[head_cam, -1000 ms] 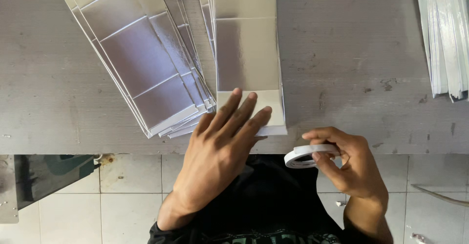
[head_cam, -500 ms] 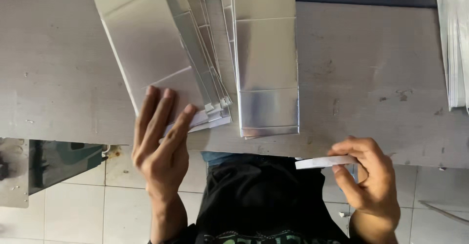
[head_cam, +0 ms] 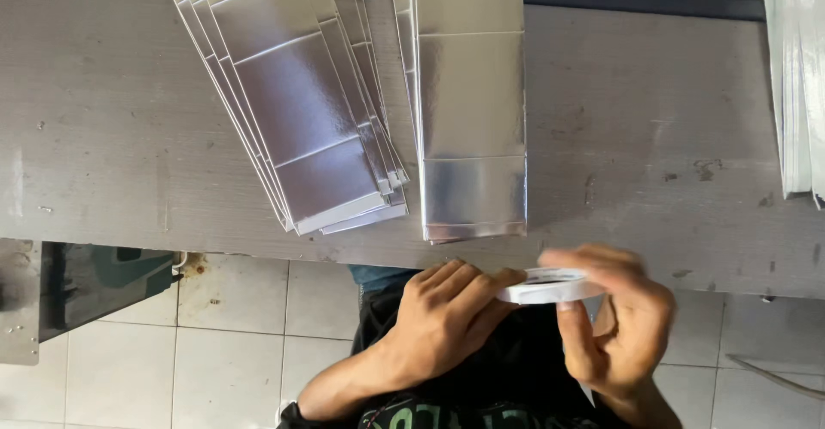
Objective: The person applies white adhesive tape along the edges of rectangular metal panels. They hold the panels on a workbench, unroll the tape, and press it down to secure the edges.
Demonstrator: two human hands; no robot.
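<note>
Moved off the fanned silver sheets [head_cam: 296, 128] since half a second ago: left hand [head_cam: 447, 317] now low in the centre, fingertips closed on the white tape roll [head_cam: 550, 286]. Right hand [head_cam: 614, 326], blurred, clamped on the same roll from the lower right. Straight silver stack [head_cam: 471, 103] just above, on the grey table [head_cam: 103, 137]. More sheets [head_cam: 795, 77] at the right edge.

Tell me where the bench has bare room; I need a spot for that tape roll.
Bare bench lies between the straight silver stack and the stack at the right edge. Another free patch is left of the fanned silver stack. The middle is crowded: both stacks nearly meet, leaving a thin wedge.
</note>
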